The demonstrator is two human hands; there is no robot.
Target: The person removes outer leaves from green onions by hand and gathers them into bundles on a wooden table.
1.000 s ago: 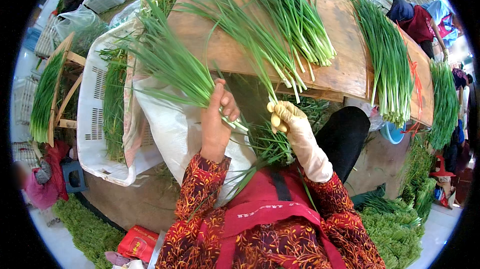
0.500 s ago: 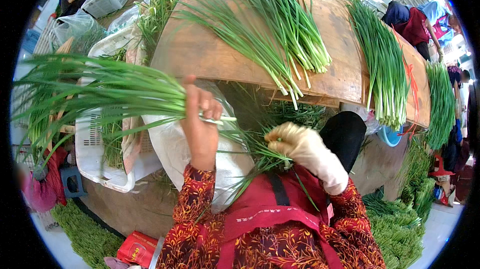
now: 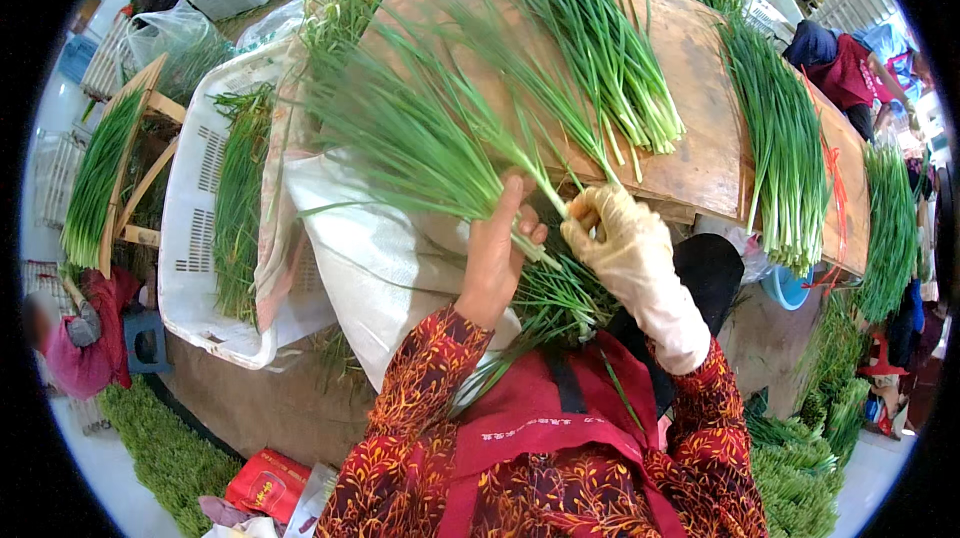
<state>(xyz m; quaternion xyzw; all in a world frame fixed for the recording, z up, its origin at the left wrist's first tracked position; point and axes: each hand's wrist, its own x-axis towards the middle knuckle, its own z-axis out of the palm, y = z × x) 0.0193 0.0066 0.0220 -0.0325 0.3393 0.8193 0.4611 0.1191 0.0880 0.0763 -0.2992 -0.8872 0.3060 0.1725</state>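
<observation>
My bare left hand [image 3: 510, 238] is closed round a fanned bunch of green chives [image 3: 430, 138], its pale stems poking out below my fingers and its leaves blurred over the board. Beside it, my right hand [image 3: 588, 223], in a cream glove, pinches pale chive stalks [image 3: 545, 183] at their lower ends. Above the hands, a thick bundle of chives [image 3: 625, 78] lies on the wooden board [image 3: 690, 173]. Loose green leaves [image 3: 545, 303] hang below my hands over a white sack [image 3: 355, 248] and my red apron [image 3: 540, 408].
A white plastic crate [image 3: 180, 268] of greens stands left, near a chive-laden wooden rack [image 3: 160, 113]. More bundles [image 3: 775, 138] lie along the board's right, above a blue basin [image 3: 785, 288]. Co-workers sit at the left [image 3: 95, 328] and upper right [image 3: 840, 78]. Piled greens [image 3: 150, 448] cover floor areas.
My left hand has swung the bunch leftward, then back up and right to beside my right hand. My gloved hand dipped, then rose to the stalks at the board's near edge.
</observation>
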